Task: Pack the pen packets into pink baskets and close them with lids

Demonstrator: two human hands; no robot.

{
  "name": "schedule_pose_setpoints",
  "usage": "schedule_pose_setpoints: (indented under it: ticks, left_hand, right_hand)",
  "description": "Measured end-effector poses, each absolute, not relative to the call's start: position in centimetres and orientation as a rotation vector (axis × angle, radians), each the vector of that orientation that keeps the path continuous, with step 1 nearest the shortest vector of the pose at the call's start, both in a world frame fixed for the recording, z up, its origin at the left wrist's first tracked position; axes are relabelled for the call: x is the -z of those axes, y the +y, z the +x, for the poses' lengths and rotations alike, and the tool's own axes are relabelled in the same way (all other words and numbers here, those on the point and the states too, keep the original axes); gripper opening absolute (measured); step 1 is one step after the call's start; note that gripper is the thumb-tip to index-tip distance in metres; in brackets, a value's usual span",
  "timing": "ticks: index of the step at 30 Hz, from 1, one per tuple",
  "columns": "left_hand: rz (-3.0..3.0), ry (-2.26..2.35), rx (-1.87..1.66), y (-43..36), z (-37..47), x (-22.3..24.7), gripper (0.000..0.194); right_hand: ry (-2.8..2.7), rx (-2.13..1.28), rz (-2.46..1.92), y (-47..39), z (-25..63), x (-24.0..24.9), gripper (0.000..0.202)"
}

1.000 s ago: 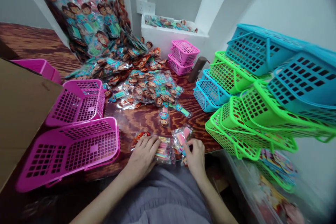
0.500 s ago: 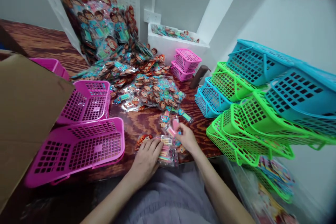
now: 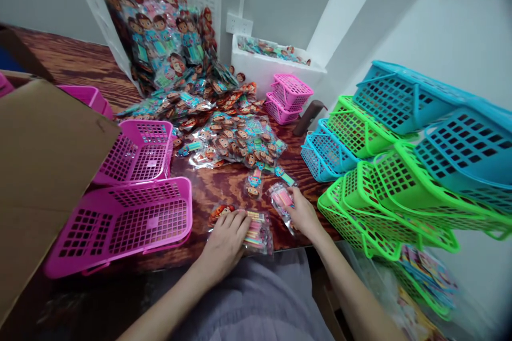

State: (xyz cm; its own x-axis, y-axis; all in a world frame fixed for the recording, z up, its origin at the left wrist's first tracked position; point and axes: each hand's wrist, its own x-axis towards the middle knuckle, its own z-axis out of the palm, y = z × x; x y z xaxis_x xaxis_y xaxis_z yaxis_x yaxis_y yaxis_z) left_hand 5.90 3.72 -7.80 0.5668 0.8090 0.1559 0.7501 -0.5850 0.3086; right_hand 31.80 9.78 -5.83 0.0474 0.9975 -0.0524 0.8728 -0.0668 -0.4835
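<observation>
On the table [image 3: 224, 186], a row of plastic-wrapped packets [image 3: 259, 234] is covered by the flat, unclenched left hand [image 3: 227, 235], while pink packets [image 3: 281, 197] just beside are pinched in the right hand [image 3: 304, 214].

Glossy plastic packets [image 3: 260, 232]; wood-grain tabletop [image 3: 214, 186]; matt cardboard box [image 3: 48, 165].

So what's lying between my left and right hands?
In the head view, wrapped packets partly under your left hand, then a bare strip of table, then pink packets at your right hand.
</observation>
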Motion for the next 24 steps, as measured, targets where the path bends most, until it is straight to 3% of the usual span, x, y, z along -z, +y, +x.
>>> schedule_pose_setpoints:
  ticks: [6, 18, 24]
  left_hand:
    - [2.607, 1.307, -0.472, 3.7, 5.9, 8.4, 0.059]
    - [2.604, 1.311, -0.48, 3.6, 5.8, 8.5, 0.063]
    - [2.605, 1.322, -0.517, 3.5, 5.7, 9.0, 0.064]
  right_hand:
    - [-1.781, -0.641, -1.877, 10.0, 32.9, 6.4, 0.013]
    - [-1.632, -0.566, -1.975, 18.2, 33.0, 6.6, 0.023]
    - [-1.737, -0.647, -1.948, 17.9, 31.2, 7.2, 0.017]
